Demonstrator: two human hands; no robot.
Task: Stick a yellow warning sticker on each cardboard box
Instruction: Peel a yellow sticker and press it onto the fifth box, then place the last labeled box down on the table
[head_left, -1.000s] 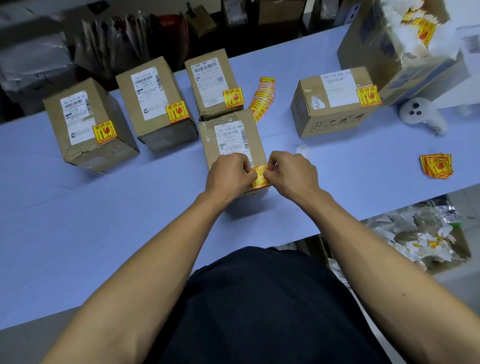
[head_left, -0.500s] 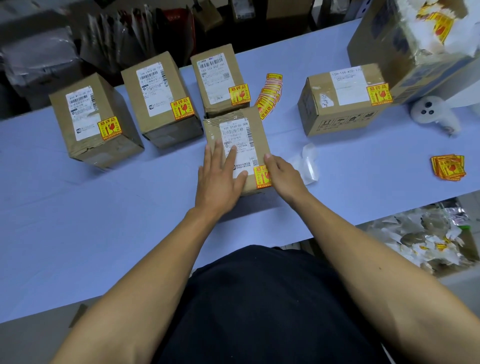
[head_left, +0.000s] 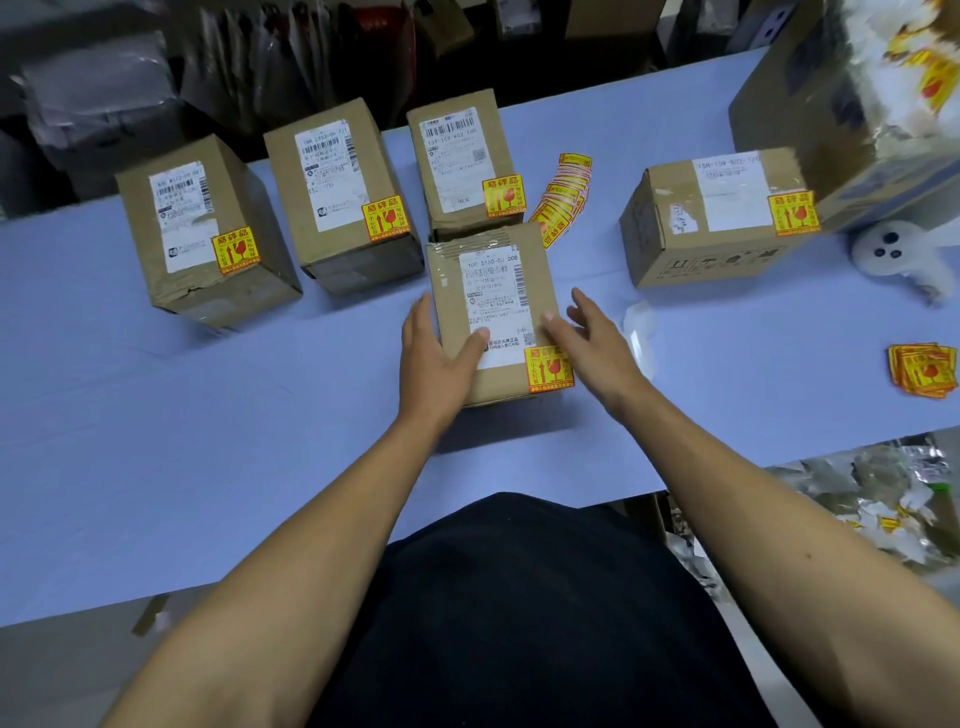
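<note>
A brown rectangular cardboard box (head_left: 493, 312) bearing a white printed shipping label (head_left: 496, 306) is standing on the pale blue table (head_left: 208, 441), directly in front of the person. A yellow square warning sticker with red print (head_left: 550, 369) is lying flat on the box top at its near right corner, just below the label. The left hand (head_left: 431, 358) is cupping the left edge of the box — fingers extending along the left side, thumb lying across the top and touching the label's lower left corner. The right hand (head_left: 592, 338) is resting open at the right edge, fingers spread and gripping nothing; one fingertip is touching the top surface just above the sticker, and the sticker is sitting beside the base of that hand, not under any finger. Four further brown boxes are standing behind: three in a row at (head_left: 202, 234), (head_left: 337, 197) and (head_left: 462, 166), one apart on the right (head_left: 717, 218), each carrying a yellow sticker. A fanned strip of spare yellow stickers (head_left: 563, 197) is lying between them — a second loose stack (head_left: 922, 369) is lying near the right table edge.
</note>
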